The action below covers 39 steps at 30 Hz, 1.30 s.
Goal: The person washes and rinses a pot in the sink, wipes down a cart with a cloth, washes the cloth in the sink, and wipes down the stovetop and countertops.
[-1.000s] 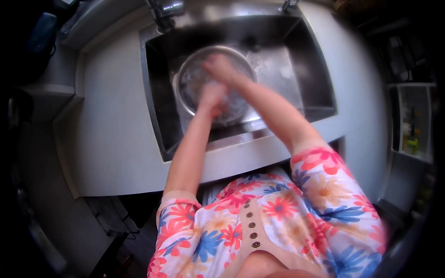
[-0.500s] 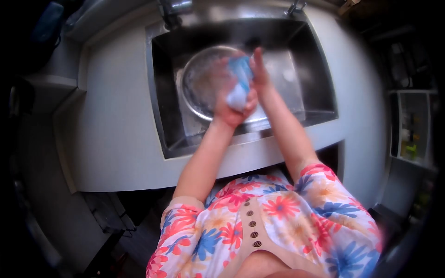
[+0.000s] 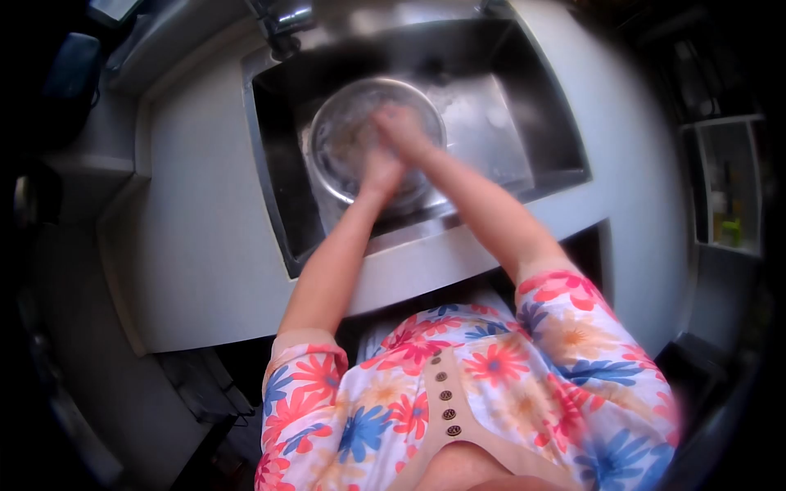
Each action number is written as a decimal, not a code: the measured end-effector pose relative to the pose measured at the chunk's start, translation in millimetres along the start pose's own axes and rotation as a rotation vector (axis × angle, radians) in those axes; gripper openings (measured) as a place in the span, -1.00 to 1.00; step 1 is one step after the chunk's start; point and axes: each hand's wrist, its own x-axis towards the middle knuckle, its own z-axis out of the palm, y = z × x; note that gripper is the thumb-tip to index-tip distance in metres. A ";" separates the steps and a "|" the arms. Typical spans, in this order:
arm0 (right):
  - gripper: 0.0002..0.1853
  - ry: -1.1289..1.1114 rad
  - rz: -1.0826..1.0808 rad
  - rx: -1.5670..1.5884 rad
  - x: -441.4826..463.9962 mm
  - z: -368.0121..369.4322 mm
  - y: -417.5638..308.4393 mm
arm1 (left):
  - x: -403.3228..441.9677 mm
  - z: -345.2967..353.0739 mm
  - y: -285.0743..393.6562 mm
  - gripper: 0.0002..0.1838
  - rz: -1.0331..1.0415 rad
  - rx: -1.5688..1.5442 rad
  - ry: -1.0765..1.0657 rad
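Observation:
A round metal basin (image 3: 314, 147) stands in the left part of the steel sink (image 3: 499, 131), with cloudy, churned water (image 3: 340, 139) inside it. My left hand (image 3: 382, 170) reaches into the basin over its near side, fingers down and lost in blur. Close beside it and slightly farther in, my right hand (image 3: 401, 128) is also over the water, its fingers smeared by motion. The two hands are almost touching. Whatever lies beneath them in the water cannot be made out.
A tap (image 3: 282, 37) rises behind the sink's far left corner. Pale countertop (image 3: 192, 204) surrounds the sink. An open-fronted shelf unit (image 3: 731, 184) with small items stands at the far right.
Both hands have moved down and left into the basin. The blue-and-white cloth-like piece held between them earlier is now out of sight. The view has shifted slightly.

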 end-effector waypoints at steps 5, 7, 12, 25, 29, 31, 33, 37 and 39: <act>-0.58 0.233 0.082 0.083 3.1 -10.9 27.7 | 6.7 -4.1 14.7 -0.28 0.069 0.725 0.058; -0.46 0.268 0.023 -0.334 -13.5 -32.8 4.2 | 1.6 -8.7 37.4 -0.18 0.178 0.745 0.027; -0.53 -0.158 0.116 0.104 -55.4 -109.2 -46.4 | 20.2 -30.6 66.4 -0.51 -0.091 -0.127 -0.140; -0.27 0.143 -0.293 0.149 -283.6 -300.7 -113.2 | -97.5 137.2 204.3 -0.48 0.097 -0.708 -0.844; -0.55 0.327 -0.491 0.129 -368.3 -364.4 -107.2 | -202.5 261.0 213.6 -0.81 0.517 -0.288 -0.785; -0.69 0.468 -0.490 0.121 -432.2 -396.2 -106.3 | -258.2 299.8 230.8 -0.85 0.656 -0.195 -0.879; -0.81 0.601 -0.450 0.277 -497.0 -416.5 -105.6 | -293.4 335.4 227.4 -0.75 0.507 -0.242 -1.063; -0.77 0.719 -0.180 0.328 -619.2 -438.3 -101.8 | -356.3 383.5 228.1 -0.44 0.122 -0.348 -1.495; -0.79 0.849 -0.147 0.384 -667.8 -435.6 -98.1 | -377.8 399.2 220.4 -0.48 -0.079 -0.490 -1.600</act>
